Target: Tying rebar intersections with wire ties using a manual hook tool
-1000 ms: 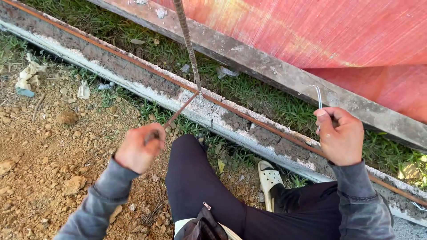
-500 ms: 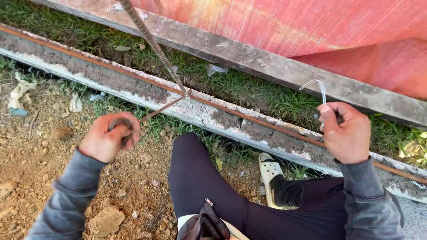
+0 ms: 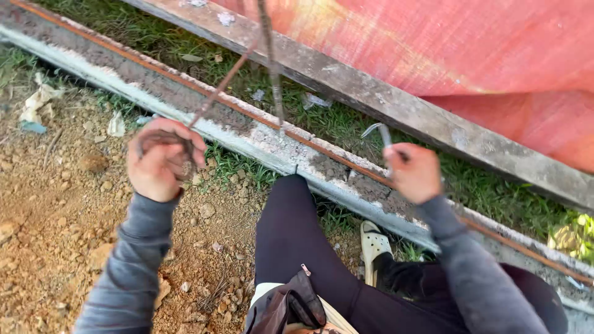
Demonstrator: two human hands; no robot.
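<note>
**Hands lifted, rod swung toward the fence**

Comparing with half a second ago, the whole view has shifted: the left hand (image 3: 162, 158) sits higher and nearer the concrete strip (image 3: 266, 139), and the thin rusty rod (image 3: 224, 80) it grips now slants up and to the right from the fist, where earlier it ran out almost level toward the strip. The upright ribbed bar (image 3: 271, 59) stands closer to the middle between the two hands. The right hand (image 3: 413, 173) has drifted leftward and now hangs above the strip's near edge.

Beyond both hands stretches the pink-red sheet (image 3: 470, 55), the largest surface in view, bordered below by a grey weathered plank (image 3: 383, 102). Grass lies between that plank and the concrete strip, along which a long rust-coloured bar (image 3: 148, 65) runs past both hands.

The left hand is clenched around the lower end of the thin rod, knuckles up, grey sleeve reaching back toward the camera. The right hand is closed around the shank of a small metal hook tool (image 3: 378, 131), whose bent tip pokes out to the left above the fist.

Below the right hand sits a pale shoe (image 3: 374, 244) on the soil. Left of the left hand, scraps of whitish litter (image 3: 38, 102) lie on the reddish dirt, with one bluish scrap just beneath them.
</note>
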